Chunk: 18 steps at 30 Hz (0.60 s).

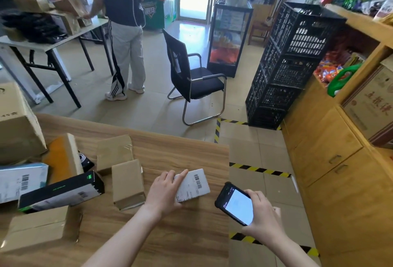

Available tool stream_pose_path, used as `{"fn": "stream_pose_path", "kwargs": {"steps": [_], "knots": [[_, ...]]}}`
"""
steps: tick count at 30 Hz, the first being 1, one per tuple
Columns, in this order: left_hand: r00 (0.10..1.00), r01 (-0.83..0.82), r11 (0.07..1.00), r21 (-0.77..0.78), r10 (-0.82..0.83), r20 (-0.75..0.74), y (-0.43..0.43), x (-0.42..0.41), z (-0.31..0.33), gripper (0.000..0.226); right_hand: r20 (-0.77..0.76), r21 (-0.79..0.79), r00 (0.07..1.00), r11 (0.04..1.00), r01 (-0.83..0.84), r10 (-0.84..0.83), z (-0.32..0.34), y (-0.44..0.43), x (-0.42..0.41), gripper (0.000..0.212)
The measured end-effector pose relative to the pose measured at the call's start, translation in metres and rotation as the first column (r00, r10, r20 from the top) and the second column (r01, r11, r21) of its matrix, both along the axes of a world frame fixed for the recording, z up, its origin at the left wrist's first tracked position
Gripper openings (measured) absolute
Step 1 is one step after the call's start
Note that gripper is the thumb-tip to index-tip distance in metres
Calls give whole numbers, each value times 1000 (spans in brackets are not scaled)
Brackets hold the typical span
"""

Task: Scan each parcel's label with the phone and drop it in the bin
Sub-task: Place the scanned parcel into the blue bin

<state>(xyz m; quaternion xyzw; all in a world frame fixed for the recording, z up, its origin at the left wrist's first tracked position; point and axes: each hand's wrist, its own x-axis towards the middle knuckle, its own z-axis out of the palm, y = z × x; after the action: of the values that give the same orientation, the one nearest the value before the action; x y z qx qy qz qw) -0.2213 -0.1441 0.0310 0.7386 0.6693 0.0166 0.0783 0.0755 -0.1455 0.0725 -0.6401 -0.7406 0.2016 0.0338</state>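
Note:
A small white parcel [194,184] with a barcode label lies face up on the wooden table [170,235] near its right edge. My left hand [164,192] grips its left end, fingers laid along the top edge. Just off the table's right edge my right hand [262,213] holds a black phone [236,203] with its lit screen facing up, a little right of and below the parcel. Several more parcels sit on the table's left: brown boxes [127,184], a black box [61,192] and a white barcoded packet [21,181].
Yellow-black tape [259,169] marks floor zones right of the table. Stacked black crates [291,65] stand beyond, wooden cabinets [331,160] along the right wall. A black chair [191,75] and a standing person [125,33] at another table are farther back.

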Motion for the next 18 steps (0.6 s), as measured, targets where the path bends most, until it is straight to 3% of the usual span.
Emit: {"fn": "stream_pose_path", "kwargs": {"steps": [6, 11, 14, 18], "knots": [[975, -179, 981, 70, 168, 143, -38, -14, 6, 76, -194, -100, 980, 994, 34, -53, -12, 12, -26, 97], [893, -426, 896, 124, 394, 217, -91, -28, 26, 73, -274, -139, 956, 979, -150, 108, -17, 38, -65, 97], [789, -605, 785, 131, 571, 226, -142, -26, 35, 72, -339, -160, 907, 935, -318, 250, -17, 39, -91, 94], [526, -849, 517, 105, 816, 238, -230, 8, 34, 71, -329, -190, 794, 788, -586, 511, -20, 11, -117, 95]]}}
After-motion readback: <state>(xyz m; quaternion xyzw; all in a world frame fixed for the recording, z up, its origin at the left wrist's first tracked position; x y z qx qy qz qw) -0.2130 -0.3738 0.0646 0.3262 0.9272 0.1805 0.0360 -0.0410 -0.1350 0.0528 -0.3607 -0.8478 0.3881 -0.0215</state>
